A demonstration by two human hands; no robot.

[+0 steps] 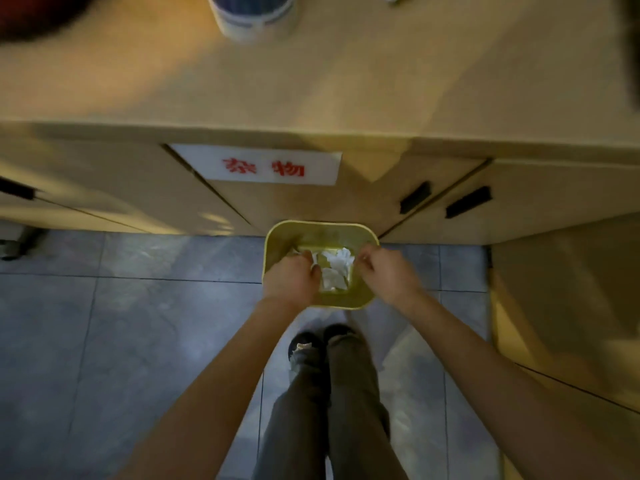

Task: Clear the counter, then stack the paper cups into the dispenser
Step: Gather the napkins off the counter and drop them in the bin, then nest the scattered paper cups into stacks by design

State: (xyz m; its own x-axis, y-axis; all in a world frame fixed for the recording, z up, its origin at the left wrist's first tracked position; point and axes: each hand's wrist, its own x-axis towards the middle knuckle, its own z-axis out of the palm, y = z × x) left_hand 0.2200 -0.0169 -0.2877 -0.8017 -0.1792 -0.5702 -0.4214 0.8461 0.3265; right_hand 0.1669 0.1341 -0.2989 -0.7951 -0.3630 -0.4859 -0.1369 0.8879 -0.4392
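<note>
Both bare forearms reach down from me; my left hand [290, 276] and right hand [388, 271] hover, fingers curled and empty, over a yellow-green plastic waste bin [322, 233] holding crumpled white paper [335, 268]. Farther off, a blue-and-white paper cup [254, 15] stands on the tan wooden counter [381, 74].

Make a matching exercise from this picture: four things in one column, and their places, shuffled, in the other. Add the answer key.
Things
1. yellow bin
2. crumpled white paper
3. white label with red characters
4. white and blue cup

Places
A. on the cabinet front
B. on the counter top
C. on the tiled floor, against the cabinet
D. inside the bin

Pairs: 1-C, 2-D, 3-A, 4-B
</note>
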